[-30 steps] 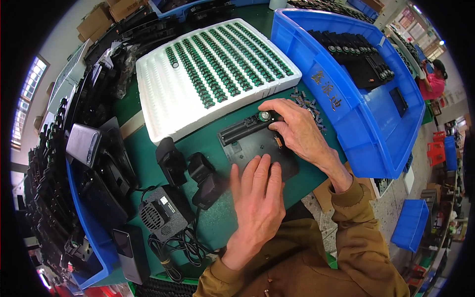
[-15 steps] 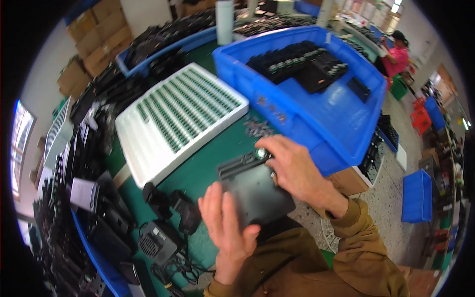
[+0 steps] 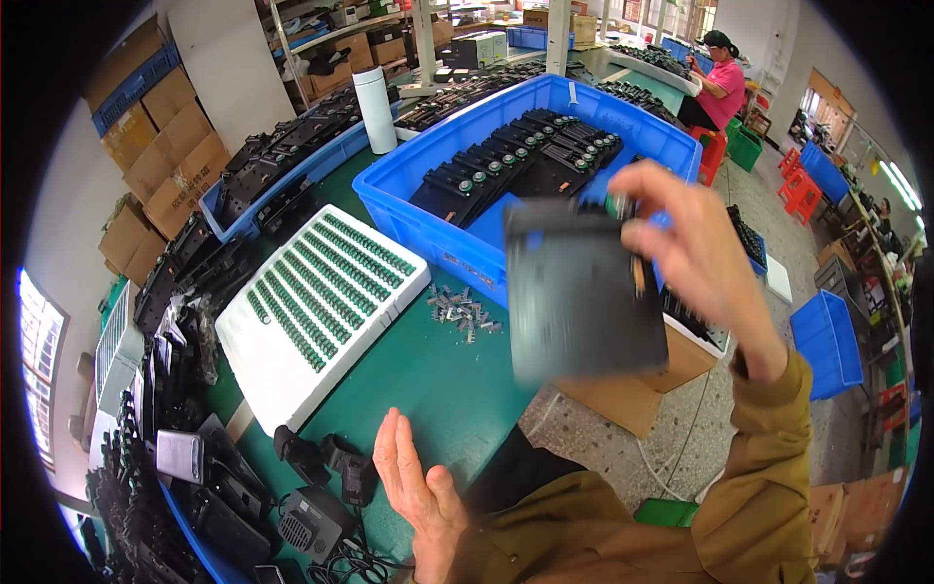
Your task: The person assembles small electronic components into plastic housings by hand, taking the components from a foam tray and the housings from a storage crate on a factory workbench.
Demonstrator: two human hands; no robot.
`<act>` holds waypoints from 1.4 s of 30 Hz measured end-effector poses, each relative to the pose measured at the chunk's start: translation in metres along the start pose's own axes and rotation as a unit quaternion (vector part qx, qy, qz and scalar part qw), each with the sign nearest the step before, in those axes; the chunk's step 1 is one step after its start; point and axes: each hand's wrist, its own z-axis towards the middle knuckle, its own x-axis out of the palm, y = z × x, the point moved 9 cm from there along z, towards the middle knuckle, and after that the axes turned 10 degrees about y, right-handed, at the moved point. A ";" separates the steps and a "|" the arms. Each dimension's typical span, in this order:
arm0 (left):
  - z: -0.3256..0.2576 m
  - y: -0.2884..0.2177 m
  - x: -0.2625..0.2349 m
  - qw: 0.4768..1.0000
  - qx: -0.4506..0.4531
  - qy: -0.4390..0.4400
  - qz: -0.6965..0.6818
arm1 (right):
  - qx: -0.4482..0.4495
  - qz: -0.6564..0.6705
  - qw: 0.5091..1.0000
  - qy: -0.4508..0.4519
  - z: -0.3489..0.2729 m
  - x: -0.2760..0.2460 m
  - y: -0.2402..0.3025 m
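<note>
My right hand [image 3: 696, 258] is raised above the table edge and grips a flat black rectangular part [image 3: 579, 292] by its upper right side; the part is blurred. It hangs just in front of a big blue bin [image 3: 418, 219] filled with similar black parts. My left hand [image 3: 418, 487] is low, near the table's front edge, with flat open fingers and nothing in it. A white tray [image 3: 316, 311] with rows of small green pieces lies on the green table [image 3: 438, 389] to the left.
Small metal bits [image 3: 465, 311] lie between tray and bin. Black tools and a small fan-like unit [image 3: 311, 521] sit by my left hand. Stacks of black parts line the left. A cardboard box [image 3: 642, 389], blue crates and a seated person [image 3: 720, 83] are on the right.
My right hand has lifted the black part off the table and carried it up and right toward the blue bin. My left hand let go of it and stayed low.
</note>
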 end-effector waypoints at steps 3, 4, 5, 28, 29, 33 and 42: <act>0.001 -0.001 0.006 1.000 -0.024 0.014 -0.004 | 0.090 -0.073 0.992 -0.052 0.036 -0.020 -0.070; 0.002 -0.002 0.007 1.000 -0.023 0.014 -0.004 | 0.079 -0.120 0.988 -0.063 0.048 -0.019 -0.096; 0.001 0.000 0.006 0.999 -0.029 0.018 0.001 | 0.065 -0.159 0.982 -0.071 0.061 -0.009 -0.120; 0.010 -0.001 0.015 0.996 -0.016 0.093 -0.005 | 0.161 -0.268 0.949 -0.031 0.103 0.100 -0.229; 0.010 -0.001 0.015 0.995 -0.017 0.094 -0.009 | 0.162 -0.268 0.949 -0.030 0.104 0.101 -0.230; 0.011 0.000 0.016 0.995 -0.017 0.100 -0.008 | 0.175 -0.246 0.953 -0.035 0.105 0.105 -0.239; 0.011 0.000 0.018 0.994 -0.025 0.109 -0.005 | 0.197 -0.205 0.958 -0.015 0.104 0.118 -0.257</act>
